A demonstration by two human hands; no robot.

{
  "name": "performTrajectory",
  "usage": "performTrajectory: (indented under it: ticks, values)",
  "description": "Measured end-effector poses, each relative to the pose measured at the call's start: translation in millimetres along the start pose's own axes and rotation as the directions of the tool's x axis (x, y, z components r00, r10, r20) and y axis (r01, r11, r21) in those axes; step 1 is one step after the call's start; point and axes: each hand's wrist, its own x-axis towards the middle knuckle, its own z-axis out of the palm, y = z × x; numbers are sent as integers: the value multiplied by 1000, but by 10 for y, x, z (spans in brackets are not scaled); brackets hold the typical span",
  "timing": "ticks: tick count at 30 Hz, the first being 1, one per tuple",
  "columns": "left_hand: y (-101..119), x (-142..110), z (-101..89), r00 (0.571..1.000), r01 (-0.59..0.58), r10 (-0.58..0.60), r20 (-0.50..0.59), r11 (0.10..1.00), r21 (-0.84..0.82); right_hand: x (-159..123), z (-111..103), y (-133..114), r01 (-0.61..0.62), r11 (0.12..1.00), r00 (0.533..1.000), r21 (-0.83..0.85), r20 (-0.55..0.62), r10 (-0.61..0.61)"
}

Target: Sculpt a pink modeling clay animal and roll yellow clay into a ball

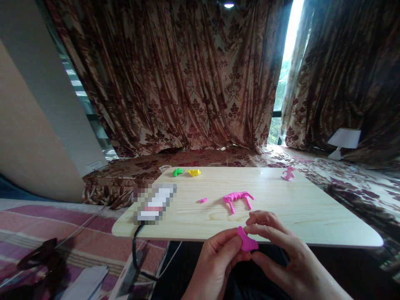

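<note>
My left hand pinches a flat, smooth bright-pink piece between thumb and fingers, just off the table's near edge. My right hand curves round the same piece from the right, its fingertips at the top edge and its thumb by the lower right corner. Whether the piece is plastic or modelling clay I cannot tell. Beyond my hands a pink four-legged figure lies on the table, legs spread. To its left rests a small pink bit.
On the pale wooden table, a green piece and a yellow piece lie at the far left, a lighter pink piece at the far right. A blurred-out device with a black cable lies left. A white lamp stands far right.
</note>
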Motion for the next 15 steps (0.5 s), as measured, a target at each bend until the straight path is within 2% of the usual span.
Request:
performTrajectory:
  ticks: [6, 15]
  values:
    - [18, -24, 10, 995, 89, -82, 59, 987, -135, 12, 27, 75, 52, 998, 998, 18, 32, -53]
    - [35, -37, -12, 990, 107, -94, 100, 986, -130, 22, 52, 89, 102, 993, 995, -61, -13, -103]
